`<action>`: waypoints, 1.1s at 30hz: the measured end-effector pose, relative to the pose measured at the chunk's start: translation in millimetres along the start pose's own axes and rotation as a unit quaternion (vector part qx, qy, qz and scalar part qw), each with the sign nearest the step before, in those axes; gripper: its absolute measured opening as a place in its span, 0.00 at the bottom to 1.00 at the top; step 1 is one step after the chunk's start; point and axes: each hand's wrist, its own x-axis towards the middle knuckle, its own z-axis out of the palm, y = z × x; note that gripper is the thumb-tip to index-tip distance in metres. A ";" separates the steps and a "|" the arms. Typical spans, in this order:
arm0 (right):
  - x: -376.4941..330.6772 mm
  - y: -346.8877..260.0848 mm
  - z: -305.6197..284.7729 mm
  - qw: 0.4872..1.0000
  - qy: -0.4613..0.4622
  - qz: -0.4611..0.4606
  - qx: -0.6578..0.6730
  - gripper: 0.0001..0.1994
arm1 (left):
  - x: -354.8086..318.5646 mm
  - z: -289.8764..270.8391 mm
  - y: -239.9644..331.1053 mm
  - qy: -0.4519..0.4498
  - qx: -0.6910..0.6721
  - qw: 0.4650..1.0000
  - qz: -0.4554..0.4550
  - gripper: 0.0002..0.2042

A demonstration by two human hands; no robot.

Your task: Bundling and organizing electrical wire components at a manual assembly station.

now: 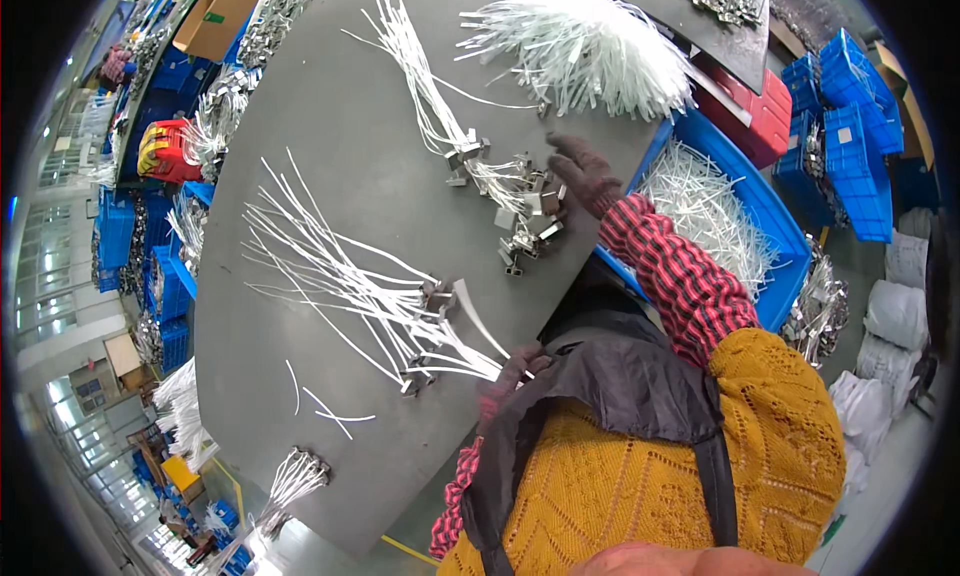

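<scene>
My left hand (517, 368), in a dark glove, is closed at the near edge of the grey table (300, 106), on the gathered ends of some white plastic strips (340, 281). These fan out to the left across the tabletop, with small metal pieces among them. My right hand (585, 171), also gloved, reaches over the table's right edge with its fingers stretched out. It is beside a heap of small metal buckles (530, 211), apparently holding nothing. Another bundle of white strips (415, 81) runs away from that heap toward the far side.
A large pile of white strips (590, 51) lies at the far right of the table. Under my right arm stands a blue bin (790, 286) full of short white strips, beside a red box (745, 116). A smaller bundle (300, 474) lies at the near left edge.
</scene>
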 end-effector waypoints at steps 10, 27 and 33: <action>-118.7 -67.3 35.2 0.986 0.019 0.059 -0.154 0.28 | -51.9 61.5 62.6 0.232 0.175 0.954 0.079 0.25; -178.8 -52.8 36.7 0.962 -0.080 0.231 0.119 0.12 | 82.0 88.9 41.8 0.197 0.491 0.825 0.199 0.16; -275.9 -85.3 12.6 0.978 0.001 0.157 0.136 0.09 | 144.9 85.0 68.0 0.244 0.527 0.752 0.311 0.19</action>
